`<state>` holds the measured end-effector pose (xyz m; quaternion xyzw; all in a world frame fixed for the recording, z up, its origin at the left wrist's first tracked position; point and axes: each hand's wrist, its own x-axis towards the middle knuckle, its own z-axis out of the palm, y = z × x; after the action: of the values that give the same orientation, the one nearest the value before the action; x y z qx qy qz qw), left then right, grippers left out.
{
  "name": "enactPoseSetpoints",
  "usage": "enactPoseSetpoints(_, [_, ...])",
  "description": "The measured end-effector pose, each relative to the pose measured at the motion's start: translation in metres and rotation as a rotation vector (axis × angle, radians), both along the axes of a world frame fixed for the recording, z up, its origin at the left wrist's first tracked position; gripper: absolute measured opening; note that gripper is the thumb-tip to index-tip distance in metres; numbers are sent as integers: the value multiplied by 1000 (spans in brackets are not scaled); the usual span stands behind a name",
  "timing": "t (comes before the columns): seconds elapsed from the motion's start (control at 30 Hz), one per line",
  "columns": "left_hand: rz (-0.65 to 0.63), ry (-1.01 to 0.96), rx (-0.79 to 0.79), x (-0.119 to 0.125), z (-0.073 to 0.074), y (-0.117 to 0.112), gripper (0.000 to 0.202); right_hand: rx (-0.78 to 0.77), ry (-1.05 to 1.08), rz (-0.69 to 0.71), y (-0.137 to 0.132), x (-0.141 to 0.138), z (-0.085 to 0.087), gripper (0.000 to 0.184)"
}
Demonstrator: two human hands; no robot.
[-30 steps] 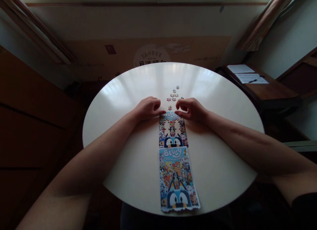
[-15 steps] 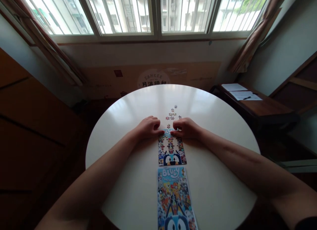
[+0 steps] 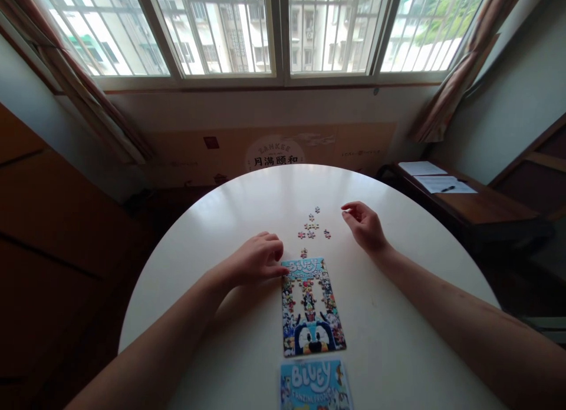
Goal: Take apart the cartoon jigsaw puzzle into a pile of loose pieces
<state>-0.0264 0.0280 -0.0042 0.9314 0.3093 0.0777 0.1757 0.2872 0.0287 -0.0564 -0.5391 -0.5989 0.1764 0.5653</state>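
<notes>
A small jigsaw puzzle [image 3: 311, 307] with a blue cartoon dog lies partly assembled on the round white table [image 3: 247, 210]. My left hand [image 3: 259, 258] rests at its upper left corner, fingers curled and the fingertips touching the puzzle's edge. My right hand [image 3: 365, 226] hovers to the right of several loose puzzle pieces [image 3: 312, 226], fingers loosely curved and apart, nothing in them. The reference picture [image 3: 315, 385] of the same image lies below the puzzle at the near edge.
A dark wooden side table [image 3: 469, 201] with papers [image 3: 435, 177] and a pen stands at the right. A cardboard box [image 3: 274, 145] leans under the windows behind the table. Dark wooden furniture fills the left side. Curtains hang at both window ends.
My right hand has left the puzzle's top edge and moved up and right, beside the loose pieces. The camera has tilted up, so the window shows and the puzzle sits lower.
</notes>
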Motion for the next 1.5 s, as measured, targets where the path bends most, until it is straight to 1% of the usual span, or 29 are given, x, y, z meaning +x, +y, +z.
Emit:
enactPoseSetpoints(0.1, [8, 9, -35, -1, 3, -1, 31, -42, 1, 0, -2, -3, -1, 31])
enactPoseSetpoints(0.2, [43, 34, -65, 1, 6, -3, 29, -68, -17, -7, -2, -3, -2, 32])
enactPoseSetpoints(0.37, [84, 51, -87, 4, 8, -6, 27, -94, -100, 8, -2, 0, 0, 32])
enactPoseSetpoints(0.6, [85, 51, -81, 4, 7, -6, 26, -154, -376, 129, -13, -2, 8, 26])
enactPoseSetpoints(0.7, [79, 18, -61, 3, 4, -5, 26, -175, -494, 136, -17, -5, 10, 27])
enactPoseSetpoints(0.8, [68, -7, -45, 2, 1, -4, 26, -191, -655, 130, -20, -7, 11, 27])
enactPoseSetpoints(0.87, [66, -12, -41, 2, 0, -3, 26, -189, -717, 121, -22, -9, 13, 26])
enactPoseSetpoints(1.03, [80, -15, -42, 2, -1, -3, 25, -197, -739, 135, -22, -10, 16, 19])
enactPoseSetpoints(1.2, [89, -29, -49, 2, 1, -5, 13, -233, -722, 171, -21, -5, 18, 21])
enactPoseSetpoints(1.37, [68, -57, -42, 1, -2, -4, 19, -247, -685, 243, -23, -1, 21, 23])
enactPoseSetpoints(1.5, [64, -68, -40, 0, -2, -3, 19, -264, -661, 289, -24, 0, 22, 23])
